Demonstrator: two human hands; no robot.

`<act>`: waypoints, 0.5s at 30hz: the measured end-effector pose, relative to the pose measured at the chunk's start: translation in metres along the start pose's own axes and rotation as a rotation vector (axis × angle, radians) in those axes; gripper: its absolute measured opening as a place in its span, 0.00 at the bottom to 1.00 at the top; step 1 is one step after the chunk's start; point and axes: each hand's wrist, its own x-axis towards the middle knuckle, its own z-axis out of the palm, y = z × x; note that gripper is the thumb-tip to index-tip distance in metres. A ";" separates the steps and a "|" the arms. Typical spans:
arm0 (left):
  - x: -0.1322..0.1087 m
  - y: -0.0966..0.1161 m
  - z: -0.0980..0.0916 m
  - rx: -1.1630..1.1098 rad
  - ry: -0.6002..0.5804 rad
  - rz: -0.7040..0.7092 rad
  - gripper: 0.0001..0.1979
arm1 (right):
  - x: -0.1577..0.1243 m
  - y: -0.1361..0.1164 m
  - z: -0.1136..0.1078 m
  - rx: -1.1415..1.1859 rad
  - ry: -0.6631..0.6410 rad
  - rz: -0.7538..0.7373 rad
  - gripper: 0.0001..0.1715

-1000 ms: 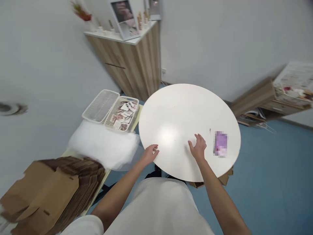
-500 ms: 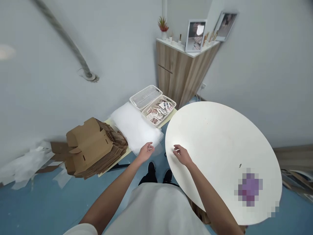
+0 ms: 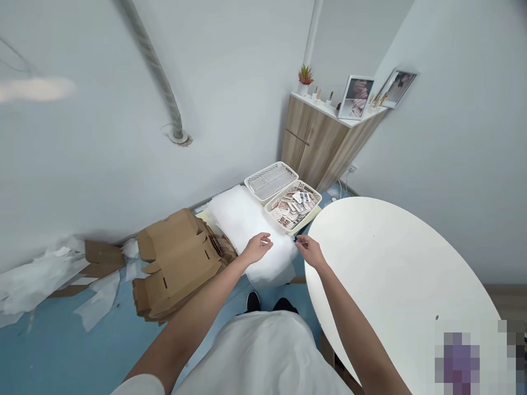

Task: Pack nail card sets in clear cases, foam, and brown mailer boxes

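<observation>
My left hand (image 3: 258, 248) hovers over the pile of white packing sheets (image 3: 236, 219), its fingers loosely curved and apart, with nothing in it. To the right, my right hand (image 3: 309, 250) is also empty and open, at the left edge of the round white table (image 3: 382, 263). Just beyond the hands stands a white basket (image 3: 317, 198) full of small printed cards (image 3: 294, 208). Beside it is a second white basket (image 3: 252, 184) holding clear plastic pieces (image 3: 274, 182). Flat brown cardboard boxes (image 3: 181, 258) lie stacked left of the sheets.
A wood-grain cabinet (image 3: 317, 137) with picture frames (image 3: 357, 97) and a potted plant (image 3: 304, 77) fills the corner. Crumpled white wrapping (image 3: 49, 274) lies on the floor at left. A pixelated purple patch (image 3: 459, 359) is on the round table at lower right.
My view has shifted, and I am nearer the stacked boxes and baskets. Relative to the things, my hands have moved forward, the left farther over the sheets. Both stay empty.
</observation>
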 end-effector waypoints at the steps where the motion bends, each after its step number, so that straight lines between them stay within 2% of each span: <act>1: 0.006 0.001 0.000 -0.005 -0.022 -0.001 0.19 | 0.002 0.000 0.002 0.004 0.007 0.013 0.20; 5: 0.031 0.006 0.003 -0.008 -0.088 -0.011 0.20 | 0.012 0.004 0.001 0.016 0.042 0.061 0.18; 8: 0.055 0.012 0.010 -0.021 -0.106 -0.009 0.20 | 0.031 0.010 -0.006 0.055 0.115 0.118 0.18; 12: 0.095 0.023 0.023 -0.083 -0.125 -0.055 0.20 | 0.072 0.021 -0.015 0.082 0.191 0.189 0.20; 15: 0.130 0.034 0.035 -0.176 -0.171 -0.142 0.24 | 0.109 0.030 -0.019 0.030 0.187 0.154 0.21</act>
